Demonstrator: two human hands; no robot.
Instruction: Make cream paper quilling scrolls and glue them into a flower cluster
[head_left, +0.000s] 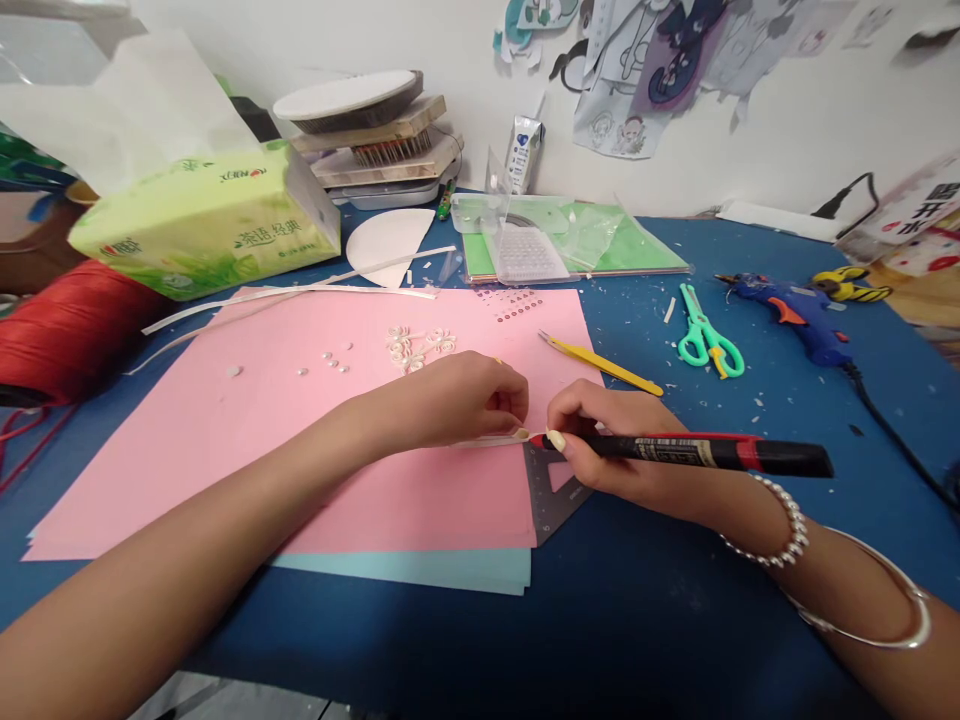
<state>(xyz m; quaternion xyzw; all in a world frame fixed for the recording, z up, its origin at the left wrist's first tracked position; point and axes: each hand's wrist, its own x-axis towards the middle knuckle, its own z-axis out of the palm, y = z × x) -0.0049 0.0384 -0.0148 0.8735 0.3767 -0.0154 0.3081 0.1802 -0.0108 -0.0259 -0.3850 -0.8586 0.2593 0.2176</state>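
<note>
My left hand [480, 400] is closed over the right part of the pink paper [300, 480], pinching a thin white strip [491, 441] at its fingertips. Just to its right, my right hand [611, 430] grips a black and red marker [697, 452], which lies nearly level and points left. The marker's tip end is close to the strip's end, between the two hands. Under the fingers of my right hand lies a grey set square [551, 500], partly hidden. Small white coiled ornaments [412, 350] and several white beads [334, 364] rest on the pink paper.
Yellow tweezers [604, 366], green scissors [706, 340] and a blue glue gun [799, 315] lie to the right. A tissue pack [217, 220] and red thread spool [71, 330] stand at left. Long white strips [300, 291] cross the paper's back edge, near a green sheet [637, 245].
</note>
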